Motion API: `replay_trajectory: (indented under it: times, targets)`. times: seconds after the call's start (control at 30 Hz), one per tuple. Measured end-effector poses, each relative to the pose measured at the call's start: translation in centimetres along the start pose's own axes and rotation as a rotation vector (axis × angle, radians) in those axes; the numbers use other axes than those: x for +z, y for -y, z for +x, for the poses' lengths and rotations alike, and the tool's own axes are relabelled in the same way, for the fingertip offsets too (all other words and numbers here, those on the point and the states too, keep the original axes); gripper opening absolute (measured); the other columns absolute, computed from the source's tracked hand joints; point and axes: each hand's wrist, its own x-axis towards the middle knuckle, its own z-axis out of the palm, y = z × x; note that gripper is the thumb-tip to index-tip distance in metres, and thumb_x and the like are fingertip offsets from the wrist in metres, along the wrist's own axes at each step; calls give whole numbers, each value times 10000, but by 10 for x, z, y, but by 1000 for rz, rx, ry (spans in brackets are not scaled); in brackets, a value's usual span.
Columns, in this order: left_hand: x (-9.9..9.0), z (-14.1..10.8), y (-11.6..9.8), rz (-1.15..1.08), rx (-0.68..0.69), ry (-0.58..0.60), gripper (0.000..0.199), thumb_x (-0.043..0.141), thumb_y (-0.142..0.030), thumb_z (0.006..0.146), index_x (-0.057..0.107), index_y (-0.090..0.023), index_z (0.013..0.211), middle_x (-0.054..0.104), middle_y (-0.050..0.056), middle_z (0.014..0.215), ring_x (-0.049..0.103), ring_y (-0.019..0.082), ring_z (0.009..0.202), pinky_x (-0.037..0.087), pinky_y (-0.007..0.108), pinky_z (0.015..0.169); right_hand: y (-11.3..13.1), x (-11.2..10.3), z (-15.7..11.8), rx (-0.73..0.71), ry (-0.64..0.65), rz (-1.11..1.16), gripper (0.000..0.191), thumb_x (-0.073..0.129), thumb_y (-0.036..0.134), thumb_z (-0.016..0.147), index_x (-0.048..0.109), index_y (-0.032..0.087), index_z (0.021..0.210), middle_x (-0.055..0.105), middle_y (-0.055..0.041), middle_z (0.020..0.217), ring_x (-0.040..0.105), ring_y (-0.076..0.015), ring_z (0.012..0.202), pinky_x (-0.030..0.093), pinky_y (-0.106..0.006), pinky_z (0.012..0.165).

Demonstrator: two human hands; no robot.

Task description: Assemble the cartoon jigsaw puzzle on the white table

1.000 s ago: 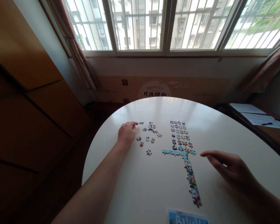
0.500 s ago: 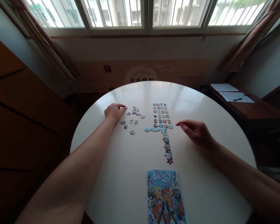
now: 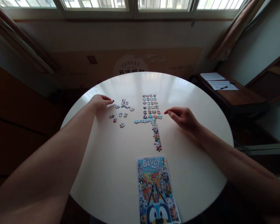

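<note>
My left hand [image 3: 102,102] pinches a small dark puzzle piece [image 3: 113,100] just above the table, at the left of scattered loose pieces [image 3: 122,125]. My right hand [image 3: 183,117] rests at the right of the laid-out rows of pieces [image 3: 153,107], thumb and index finger close together; whatever may be between them is too small to make out. Below the rows, a joined blue strip [image 3: 143,121] meets a joined multicoloured strip [image 3: 157,137] running toward me. A Bluey picture sheet [image 3: 156,189] lies nearest to me.
All of this is on a round white table [image 3: 112,174]. Beyond it, a large cardboard box [image 3: 72,65] leans under the window. A brown side table [image 3: 247,96] with papers [image 3: 221,85] and a pen stands at the right.
The camera view has tilted down and shifted, so more of the picture sheet shows. My left hand has raised its piece slightly and turned it. My right hand has hardly moved.
</note>
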Motion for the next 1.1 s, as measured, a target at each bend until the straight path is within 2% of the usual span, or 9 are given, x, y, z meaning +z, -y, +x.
replay_trajectory:
  times: [0.1, 0.2, 0.27, 0.4, 0.47, 0.67, 0.73, 0.93, 1.1]
  targets:
    - [-9, -12, -11, -140, 2, -9, 135, 802, -216, 686, 694, -181, 760, 674, 29, 747, 580, 148, 732, 457, 301, 694, 2, -2, -1, -12, -16, 10, 277, 557, 304, 931, 779, 140, 947, 468, 40, 537, 320, -79, 489, 245, -259, 477]
    - [-10, -55, -34, -222, 111, 84, 117, 783, -236, 718, 726, -202, 814, 716, 36, 845, 612, 142, 768, 483, 299, 720, 8, -3, -5, -43, -26, -9, 261, 561, 285, 931, 780, 143, 944, 474, 41, 528, 330, -76, 481, 259, -260, 475]
    - [-1, -98, -51, -211, 142, 246, 102, 783, -241, 706, 744, -212, 797, 720, 28, 790, 622, 150, 733, 495, 307, 701, 16, -3, -9, -72, -11, -5, 244, 570, 274, 932, 780, 150, 943, 521, 30, 548, 359, -76, 486, 280, -259, 479]
    - [29, -180, -67, -243, 224, 794, 97, 780, -253, 689, 770, -223, 780, 764, 24, 793, 693, 192, 792, 546, 336, 759, 43, -7, -22, -107, 76, 161, 203, 596, 275, 944, 768, 170, 974, 641, -3, 664, 478, -83, 541, 362, -235, 487]
    - [43, -201, -65, -298, 251, 910, 90, 755, -242, 714, 770, -219, 800, 782, 22, 843, 716, 194, 846, 558, 342, 823, 58, -10, -29, -169, 159, 171, 155, 637, 252, 929, 759, 183, 997, 689, -20, 764, 544, -89, 597, 421, -227, 520]
    - [64, -210, -52, -351, 257, 890, 93, 777, -235, 715, 728, -187, 777, 767, 22, 779, 707, 172, 769, 553, 302, 750, 78, -8, -53, -461, 262, -64, 96, 685, 173, 907, 725, 208, 987, 736, -43, 973, 679, -133, 834, 538, -255, 707]
    - [66, -210, -51, -376, 246, 895, 91, 781, -232, 710, 714, -183, 749, 755, 15, 751, 695, 162, 743, 544, 290, 725, 77, -2, -62, -510, 250, -170, 102, 688, 164, 902, 715, 214, 986, 747, -36, 991, 678, -148, 831, 530, -273, 693]
    - [66, -218, -50, -387, 223, 940, 124, 785, -258, 702, 737, -165, 768, 750, 24, 759, 677, 160, 736, 525, 287, 710, 70, 13, -77, -536, 149, -194, 102, 675, 111, 900, 694, 200, 945, 759, -1, 929, 652, -122, 740, 494, -250, 633]
    - [72, -218, -45, -382, 211, 938, 147, 789, -271, 697, 740, -157, 776, 744, 31, 758, 662, 159, 723, 501, 279, 679, 68, 15, -78, -561, 146, -258, 106, 676, 102, 892, 692, 195, 941, 758, 1, 926, 640, -134, 722, 476, -264, 622]
